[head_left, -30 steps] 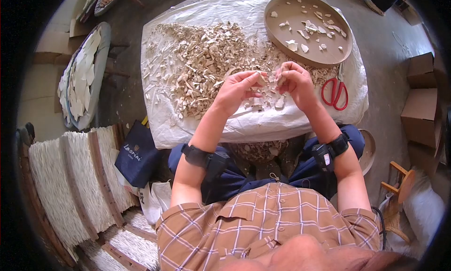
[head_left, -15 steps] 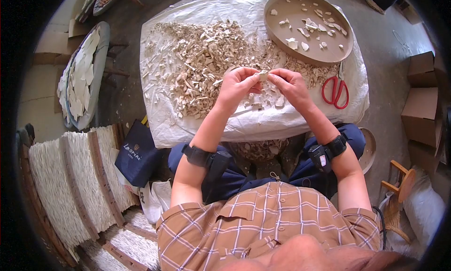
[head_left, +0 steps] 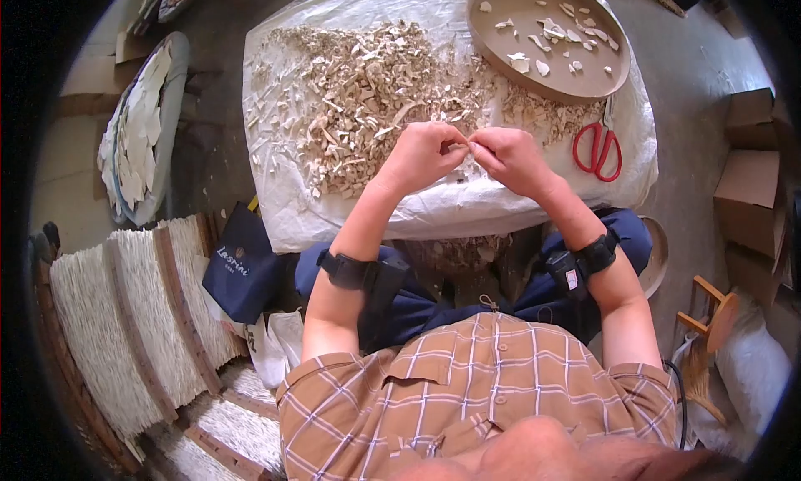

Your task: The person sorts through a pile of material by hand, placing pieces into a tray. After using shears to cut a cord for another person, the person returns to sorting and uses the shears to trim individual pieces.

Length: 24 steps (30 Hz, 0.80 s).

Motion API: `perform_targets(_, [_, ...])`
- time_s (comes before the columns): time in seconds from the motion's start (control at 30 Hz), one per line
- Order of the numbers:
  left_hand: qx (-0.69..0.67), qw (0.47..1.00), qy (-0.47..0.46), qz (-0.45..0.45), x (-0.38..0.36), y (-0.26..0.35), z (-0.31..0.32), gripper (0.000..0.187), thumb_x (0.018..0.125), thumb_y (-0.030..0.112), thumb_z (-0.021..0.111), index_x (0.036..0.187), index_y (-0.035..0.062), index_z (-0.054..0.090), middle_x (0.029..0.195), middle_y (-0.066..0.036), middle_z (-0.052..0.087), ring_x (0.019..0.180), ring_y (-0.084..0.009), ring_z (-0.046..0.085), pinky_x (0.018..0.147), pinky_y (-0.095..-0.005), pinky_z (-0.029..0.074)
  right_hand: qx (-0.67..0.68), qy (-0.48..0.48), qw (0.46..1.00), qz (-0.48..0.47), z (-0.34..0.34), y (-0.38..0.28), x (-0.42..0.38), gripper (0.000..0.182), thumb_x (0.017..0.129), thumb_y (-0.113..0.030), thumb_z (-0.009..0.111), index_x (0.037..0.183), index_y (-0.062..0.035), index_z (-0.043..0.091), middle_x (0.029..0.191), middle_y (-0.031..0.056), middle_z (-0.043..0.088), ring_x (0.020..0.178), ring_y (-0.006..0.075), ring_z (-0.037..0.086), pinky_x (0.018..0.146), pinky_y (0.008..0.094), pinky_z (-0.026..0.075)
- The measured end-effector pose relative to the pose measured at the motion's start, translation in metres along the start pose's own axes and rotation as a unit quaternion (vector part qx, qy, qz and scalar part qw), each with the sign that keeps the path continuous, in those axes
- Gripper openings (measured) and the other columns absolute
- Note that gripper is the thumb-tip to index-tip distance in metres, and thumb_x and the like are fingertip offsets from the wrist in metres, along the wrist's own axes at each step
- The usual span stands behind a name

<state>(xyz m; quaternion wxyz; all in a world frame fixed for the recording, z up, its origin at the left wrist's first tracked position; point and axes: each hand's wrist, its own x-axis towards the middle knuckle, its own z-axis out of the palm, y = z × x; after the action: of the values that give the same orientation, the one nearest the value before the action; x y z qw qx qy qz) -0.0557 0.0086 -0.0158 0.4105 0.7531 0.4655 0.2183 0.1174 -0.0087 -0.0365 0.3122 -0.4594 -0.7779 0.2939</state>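
Observation:
My left hand (head_left: 424,157) and my right hand (head_left: 511,159) meet above the near side of the table, thumbs and fingertips pinched together. Whatever lies between the fingertips is too small and covered to make out. Just beyond and left of them spreads a heap of pale, dry flakes and chips (head_left: 359,101). A round brown shallow tray (head_left: 534,82) at the back right bears several larger whitish flakes (head_left: 551,30). Red-handled scissors (head_left: 598,151) lie right of my right hand, blades partly under the tray.
White sheeting (head_left: 279,176) covers the table. Racks of white strips (head_left: 100,331) and a dark blue bag (head_left: 242,268) stand at the left, below a round panel with pale sheets (head_left: 142,139). Cardboard boxes (head_left: 747,185) and a small wooden stool (head_left: 719,322) are at the right.
A small pale piece showed between my fingertips before; now it is hidden or gone from sight. My fingers have curled in closer together. The view has shifted slightly.

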Motion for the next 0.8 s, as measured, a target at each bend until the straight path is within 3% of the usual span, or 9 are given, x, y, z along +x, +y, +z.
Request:
perform_targets(0.13, [0.017, 0.999, -0.008, 0.038, -0.002, 0.001, 0.001, 0.013, 0.074, 0.008, 0.059, 0.083, -0.0016, 0.061, 0.063, -0.006, 0.057, 0.055, -0.0083, 0.051, 0.052, -0.0223, 0.042, -0.027, -0.001, 0.998, 0.05, -0.002, -0.002, -0.001, 0.016, 0.075, -0.017, 0.051, 0.068, -0.0039, 0.057, 0.064, 0.0152, 0.054, 0.059, 0.0301, 0.054, 0.054, 0.0365, 0.043])
perform_targets(0.23, [-0.195, 0.978, -0.036, -0.071, -0.001, 0.001, -0.003, 0.012, 0.08, 0.011, 0.057, 0.082, -0.0001, 0.06, 0.068, -0.001, 0.057, 0.057, -0.0059, 0.052, 0.052, -0.0186, 0.044, 0.115, 0.077, 0.981, 0.136, -0.001, 0.005, 0.006, 0.017, 0.074, -0.016, 0.051, 0.066, -0.0041, 0.059, 0.059, 0.0081, 0.056, 0.05, 0.018, 0.052, 0.049, 0.0304, 0.041])
perform_targets(0.33, [-0.39, 0.909, -0.021, -0.146, -0.003, 0.002, -0.006, 0.014, 0.081, 0.012, 0.055, 0.085, -0.0004, 0.058, 0.067, -0.001, 0.055, 0.054, -0.0068, 0.052, 0.051, -0.021, 0.047, 0.256, 0.096, 0.929, 0.248, -0.009, 0.014, 0.009, 0.018, 0.078, -0.018, 0.052, 0.071, -0.0041, 0.061, 0.055, -0.0015, 0.052, 0.049, 0.0066, 0.046, 0.044, 0.0229, 0.037])
perform_targets(0.4, [-0.436, 0.883, -0.017, -0.171, -0.003, 0.001, -0.006, 0.014, 0.082, 0.013, 0.054, 0.088, 0.0, 0.057, 0.07, -0.003, 0.056, 0.056, -0.0085, 0.054, 0.053, -0.023, 0.049, 0.442, 0.048, 0.817, 0.367, -0.016, 0.014, 0.009, 0.022, 0.082, -0.023, 0.051, 0.077, -0.0033, 0.06, 0.052, -0.0034, 0.047, 0.046, 0.0056, 0.042, 0.044, 0.0193, 0.035])
perform_targets(0.47, [-0.481, 0.855, -0.011, -0.194, -0.004, -0.002, -0.005, 0.015, 0.083, 0.013, 0.054, 0.09, 0.0003, 0.055, 0.073, -0.005, 0.058, 0.058, -0.0102, 0.056, 0.055, -0.025, 0.051, 0.474, 0.043, 0.795, 0.376, -0.015, 0.02, 0.007, 0.026, 0.085, -0.028, 0.049, 0.087, -0.0028, 0.058, 0.058, -0.0027, 0.048, 0.049, 0.006, 0.044, 0.046, 0.0183, 0.037])
perform_targets(0.53, [-0.557, 0.807, 0.002, -0.195, -0.005, -0.006, 0.0, 0.017, 0.084, 0.013, 0.053, 0.094, 0.0001, 0.053, 0.079, -0.01, 0.06, 0.063, -0.013, 0.059, 0.056, -0.0266, 0.052, 0.593, 0.145, 0.671, 0.42, -0.013, 0.018, 0.007, 0.026, 0.086, -0.027, 0.046, 0.094, -0.0044, 0.055, 0.071, 0.0018, 0.054, 0.059, 0.0091, 0.05, 0.051, 0.0221, 0.042])
perform_targets(0.57, [-0.561, 0.803, 0.003, -0.204, -0.005, -0.008, 0.002, 0.018, 0.083, 0.012, 0.053, 0.097, 0.0011, 0.054, 0.082, -0.01, 0.061, 0.064, -0.0131, 0.059, 0.058, -0.0267, 0.051, 0.614, 0.14, 0.659, 0.412, -0.015, 0.019, 0.005, 0.026, 0.085, -0.019, 0.043, 0.104, -0.0011, 0.049, 0.086, 0.0084, 0.054, 0.075, 0.0154, 0.055, 0.064, 0.0296, 0.048])
perform_targets(0.7, [-0.61, 0.765, 0.0, -0.205, -0.005, -0.005, 0.003, 0.019, 0.081, 0.007, 0.05, 0.099, 0.0022, 0.05, 0.083, -0.012, 0.061, 0.068, -0.017, 0.06, 0.061, -0.0293, 0.052, 0.648, 0.126, 0.655, 0.367, -0.016, 0.015, 0.001, 0.044, 0.076, -0.003, 0.04, 0.118, 0.0074, 0.03, 0.102, 0.017, 0.048, 0.094, 0.0262, 0.052, 0.085, 0.0385, 0.045])
perform_targets(0.8, [-0.645, 0.741, -0.011, -0.185, -0.009, -0.013, 0.009, 0.022, 0.081, 0.009, 0.052, 0.101, 0.0022, 0.049, 0.09, -0.015, 0.059, 0.077, -0.02, 0.06, 0.067, -0.0323, 0.052, 0.653, 0.104, 0.664, 0.35, -0.013, 0.019, -0.007, 0.045, 0.077, -0.003, 0.041, 0.119, 0.0066, 0.03, 0.104, 0.0167, 0.047, 0.096, 0.0273, 0.051, 0.083, 0.0372, 0.046])
